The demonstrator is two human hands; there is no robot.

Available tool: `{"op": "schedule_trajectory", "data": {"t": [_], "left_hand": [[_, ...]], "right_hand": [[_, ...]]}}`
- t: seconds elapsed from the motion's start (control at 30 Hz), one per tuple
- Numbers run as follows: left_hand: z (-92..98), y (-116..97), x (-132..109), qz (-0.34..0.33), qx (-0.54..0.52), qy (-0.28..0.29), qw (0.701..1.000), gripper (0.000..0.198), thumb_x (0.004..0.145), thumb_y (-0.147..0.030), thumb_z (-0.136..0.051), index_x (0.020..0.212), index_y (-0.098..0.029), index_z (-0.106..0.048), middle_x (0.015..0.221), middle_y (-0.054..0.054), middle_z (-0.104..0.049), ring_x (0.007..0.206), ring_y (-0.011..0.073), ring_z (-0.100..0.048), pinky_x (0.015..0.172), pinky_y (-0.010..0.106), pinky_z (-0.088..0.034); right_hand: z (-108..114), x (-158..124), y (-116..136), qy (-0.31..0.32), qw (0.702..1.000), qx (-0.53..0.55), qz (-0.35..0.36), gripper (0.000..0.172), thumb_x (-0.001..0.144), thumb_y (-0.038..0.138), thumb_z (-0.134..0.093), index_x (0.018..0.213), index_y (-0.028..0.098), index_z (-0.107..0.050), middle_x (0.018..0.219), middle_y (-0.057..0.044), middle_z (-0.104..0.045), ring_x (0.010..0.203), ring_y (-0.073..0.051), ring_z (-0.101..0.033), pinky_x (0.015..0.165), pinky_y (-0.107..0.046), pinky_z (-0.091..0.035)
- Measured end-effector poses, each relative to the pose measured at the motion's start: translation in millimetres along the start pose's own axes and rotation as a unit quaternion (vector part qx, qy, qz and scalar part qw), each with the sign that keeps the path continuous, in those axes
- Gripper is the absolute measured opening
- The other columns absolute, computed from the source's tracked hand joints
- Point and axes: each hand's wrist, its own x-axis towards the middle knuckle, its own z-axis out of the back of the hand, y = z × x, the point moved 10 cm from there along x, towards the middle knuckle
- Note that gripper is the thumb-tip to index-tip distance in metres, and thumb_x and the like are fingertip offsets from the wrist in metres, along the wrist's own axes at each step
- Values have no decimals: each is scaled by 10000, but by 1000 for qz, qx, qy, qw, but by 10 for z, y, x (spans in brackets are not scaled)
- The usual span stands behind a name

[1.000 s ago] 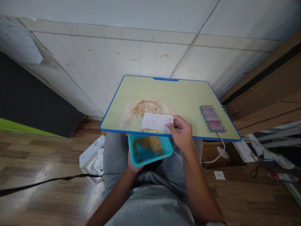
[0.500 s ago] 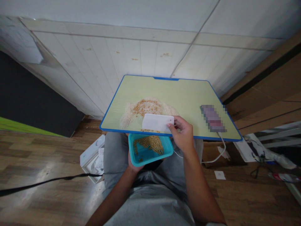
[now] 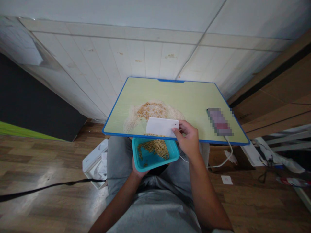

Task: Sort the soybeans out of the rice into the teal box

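My right hand pinches the right end of a flat white plastic card, which lies over the near edge of a small yellow-green table. A few soybeans sit along that edge just below the card. Beyond it spreads a heap of white rice with more soybeans mixed in. Below the table edge, my left hand grips a turquoise plastic tub from the left and underneath; most of its fingers are hidden. Soybeans cover part of the tub's bottom.
A pixelated phone-like object lies at the table's right, with a white cable hanging off the edge. A white box stands on the floor at left. Cardboard boxes rise at right, and a panelled wall stands behind.
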Motion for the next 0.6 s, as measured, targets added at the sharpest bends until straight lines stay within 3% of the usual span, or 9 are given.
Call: {"op": "schedule_trajectory", "data": {"t": [0.33, 0.6], "left_hand": [[84, 4, -2, -2, 9, 3, 1000, 772, 1125, -607, -156, 1504, -224, -708, 1660, 22, -613, 1701, 284, -307, 1413, 537, -64], [136, 3, -14, 5, 3, 6, 1000, 800, 1116, -633, -135, 1526, -222, -685, 1651, 29, -623, 1716, 280, -260, 1405, 566, -18]], "right_hand": [[-5, -5, -5, 6, 1000, 3, -6, 111, 902, 293, -689, 977, 247, -756, 814, 3, -773, 659, -173, -655, 629, -305, -491], [8, -6, -8, 3, 1000, -1, -9, 120, 901, 295, -694, 992, 240, -751, 823, 5, -778, 666, -169, -666, 633, -300, -497]]}}
